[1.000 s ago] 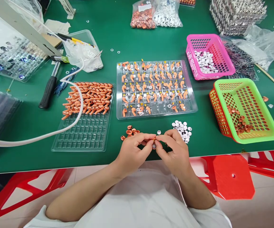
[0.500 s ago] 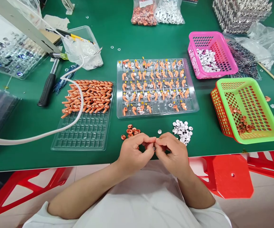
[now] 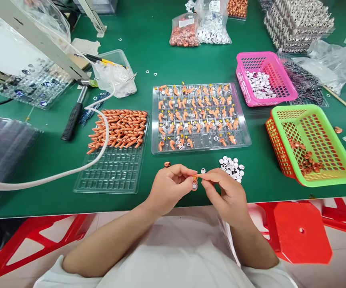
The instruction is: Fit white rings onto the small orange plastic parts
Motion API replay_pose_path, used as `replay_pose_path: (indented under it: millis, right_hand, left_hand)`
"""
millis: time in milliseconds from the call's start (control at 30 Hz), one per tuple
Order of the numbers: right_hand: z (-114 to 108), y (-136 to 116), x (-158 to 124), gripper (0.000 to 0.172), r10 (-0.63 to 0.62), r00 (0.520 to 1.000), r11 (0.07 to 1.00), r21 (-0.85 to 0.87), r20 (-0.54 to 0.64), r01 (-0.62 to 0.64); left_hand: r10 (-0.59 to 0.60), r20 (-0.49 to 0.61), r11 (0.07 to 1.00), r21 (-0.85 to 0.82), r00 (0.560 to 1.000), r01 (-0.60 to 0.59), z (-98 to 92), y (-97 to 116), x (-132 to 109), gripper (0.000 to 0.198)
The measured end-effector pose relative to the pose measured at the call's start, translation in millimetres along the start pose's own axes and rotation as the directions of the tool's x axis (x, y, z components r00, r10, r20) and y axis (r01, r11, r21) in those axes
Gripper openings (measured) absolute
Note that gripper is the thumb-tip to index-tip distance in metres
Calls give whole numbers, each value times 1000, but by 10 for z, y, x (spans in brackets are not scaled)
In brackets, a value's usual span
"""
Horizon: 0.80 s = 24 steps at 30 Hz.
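Note:
My left hand (image 3: 168, 190) pinches a small orange curved part (image 3: 195, 185) between thumb and fingers, in front of my body. A yellow bit and a pale round face show on the part; the rest is hidden by my fingertips. My right hand (image 3: 229, 196) is curled, its forefinger tip on the top of the same part and its thumb just below. Beyond the right hand lies a heap of white discs (image 3: 232, 169), with a single white disc (image 3: 203, 171) nearer the middle. A copper-coloured cap (image 3: 167, 164) shows behind my left hand; others there are hidden.
A clear tray of orange curved parts (image 3: 203, 149) lies ahead, a tray with copper-coloured pieces (image 3: 108, 170) to its left, crossed by a white hose (image 3: 61, 176). Right are pink (image 3: 265, 103) and green (image 3: 331, 182) baskets. A hammer (image 3: 73, 118) lies left.
The view has shifted slightly. My right thumb has drawn back a little from the left fingertips, and more of the orange part with its yellow bit now shows.

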State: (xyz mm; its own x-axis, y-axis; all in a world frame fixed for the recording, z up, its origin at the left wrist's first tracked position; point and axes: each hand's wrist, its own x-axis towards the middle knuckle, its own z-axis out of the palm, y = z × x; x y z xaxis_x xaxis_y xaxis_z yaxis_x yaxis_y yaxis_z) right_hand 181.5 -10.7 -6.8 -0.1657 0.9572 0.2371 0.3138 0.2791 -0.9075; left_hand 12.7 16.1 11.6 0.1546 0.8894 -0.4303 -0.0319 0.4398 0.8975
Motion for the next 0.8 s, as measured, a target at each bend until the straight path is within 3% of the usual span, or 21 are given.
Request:
replay_pose_path:
  millis: [100, 167, 333, 467, 667, 800]
  right_hand:
    - [-8, 28, -71, 29, 17, 999, 1000, 27, -29, -16]
    - [36, 45, -134, 31, -43, 997, 999, 5, -57, 43]
    - [161, 63, -198, 39, -277, 957, 939, -239, -89, 249]
    - [174, 82, -181, 38, -323, 945, 888, -364, -58, 281]
    - [157, 40, -173, 31, -270, 957, 915, -337, -107, 220]
    - [153, 5, -181, 21, -80, 984, 991, -123, -158, 61]
  left_hand:
    - [-59, 10, 994, -89, 998, 60, -23, 50, 31, 8]
    - [-76, 4, 990, -117, 997, 76, -19, 54, 43, 7]
    - [-90, -6, 988, -124, 996, 89, 37, -10, 49, 7]
    - [-73, -15, 989, -126, 997, 71, 66, -40, 42, 7]
    - [-29, -7, 994, -101, 1000, 28, 68, -18, 25, 6]
    - [-20, -2, 996, -84, 1000, 20, 68, -22, 9, 6]
